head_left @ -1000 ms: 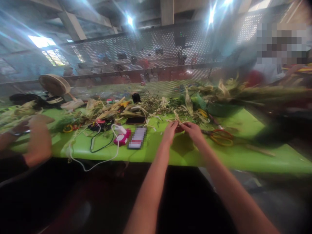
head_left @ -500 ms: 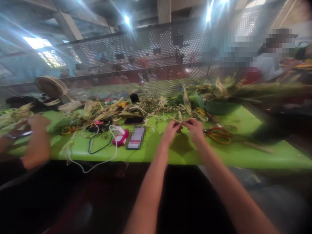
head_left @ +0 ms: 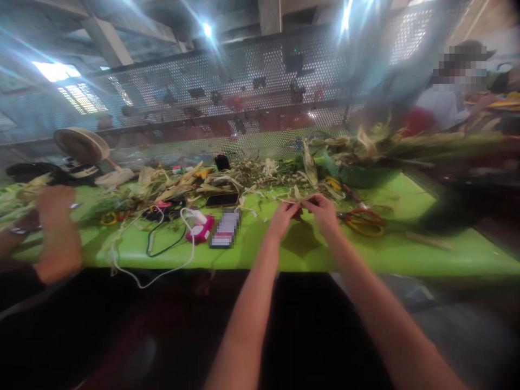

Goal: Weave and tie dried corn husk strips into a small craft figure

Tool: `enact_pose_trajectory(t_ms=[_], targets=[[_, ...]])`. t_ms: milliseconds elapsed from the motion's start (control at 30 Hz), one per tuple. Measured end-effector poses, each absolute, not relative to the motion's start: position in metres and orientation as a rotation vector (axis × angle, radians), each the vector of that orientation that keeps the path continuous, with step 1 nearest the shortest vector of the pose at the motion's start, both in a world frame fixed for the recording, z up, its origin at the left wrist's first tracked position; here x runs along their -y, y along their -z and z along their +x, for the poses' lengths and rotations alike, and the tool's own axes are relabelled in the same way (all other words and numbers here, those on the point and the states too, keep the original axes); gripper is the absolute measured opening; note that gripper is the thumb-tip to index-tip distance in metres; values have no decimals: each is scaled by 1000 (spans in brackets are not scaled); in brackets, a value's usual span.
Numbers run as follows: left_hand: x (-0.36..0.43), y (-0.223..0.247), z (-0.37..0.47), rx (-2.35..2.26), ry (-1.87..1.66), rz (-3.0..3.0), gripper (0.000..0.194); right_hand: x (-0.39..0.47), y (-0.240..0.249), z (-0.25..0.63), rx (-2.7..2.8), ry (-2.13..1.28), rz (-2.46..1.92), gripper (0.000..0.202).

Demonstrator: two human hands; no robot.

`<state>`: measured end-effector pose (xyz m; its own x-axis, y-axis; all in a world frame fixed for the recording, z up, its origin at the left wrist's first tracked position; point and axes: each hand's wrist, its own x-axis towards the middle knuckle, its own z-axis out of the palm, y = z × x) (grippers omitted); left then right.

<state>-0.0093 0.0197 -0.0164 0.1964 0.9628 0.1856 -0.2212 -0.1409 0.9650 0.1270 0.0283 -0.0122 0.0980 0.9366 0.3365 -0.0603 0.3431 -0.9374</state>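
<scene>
My left hand and my right hand meet above the green table, their fingers pinched together. Between the fingertips is a small piece of pale dried husk, held by both hands; its lower part is hidden behind the fingers. Just right of my right hand lie scissors with orange handles. Beyond my hands, loose dried husks and shreds are strewn over the table.
Left of my hands are a phone, a dark phone and a pink power block with trailing cables. A green basin heaped with husks stands right. A fan is back left. A co-worker's arm reaches in at left.
My view has shifted slightly. My hands stay together on the husk piece, with only a small change in finger position. The co-worker's hand at left has moved a little.
</scene>
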Motion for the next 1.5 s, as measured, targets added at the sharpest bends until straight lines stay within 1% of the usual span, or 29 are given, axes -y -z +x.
enact_pose_trajectory(t_ms=[133,300,400,467,567,667,800,1000,1067,1200,1400,1500], targets=[[-22,16,-11,-793,-1225,1334,32,-29,17,125,1162,-940,-902,31],[-19,14,-9,-849,-1288,1402,26,-27,14,128,1199,-1013,-947,28],[-15,10,-7,-871,-1294,1437,25,-26,11,132,1220,-1063,-942,30],[-14,9,-5,-881,-1274,1467,26,-27,11,133,1226,-1007,-953,31],[-17,13,-3,-893,-1225,1502,27,-30,13,135,1279,-822,-994,28],[-21,19,-4,-908,-1161,1497,24,-31,16,136,1405,-672,-1004,22],[-23,24,-6,-972,-1095,1470,20,-33,19,138,1551,-624,-961,15],[-22,22,-3,-905,-1212,1298,24,-38,16,139,1300,-843,-1032,28],[-22,21,-2,-857,-1241,1249,25,-38,14,140,1234,-835,-1091,31],[-22,22,-2,-796,-1187,1311,27,-36,11,141,1165,-785,-1108,38],[-22,17,-7,-899,-1386,1132,27,-31,10,141,1289,-942,-1083,45],[-23,17,-6,-902,-1444,1042,25,-30,12,141,1465,-899,-1117,47]])
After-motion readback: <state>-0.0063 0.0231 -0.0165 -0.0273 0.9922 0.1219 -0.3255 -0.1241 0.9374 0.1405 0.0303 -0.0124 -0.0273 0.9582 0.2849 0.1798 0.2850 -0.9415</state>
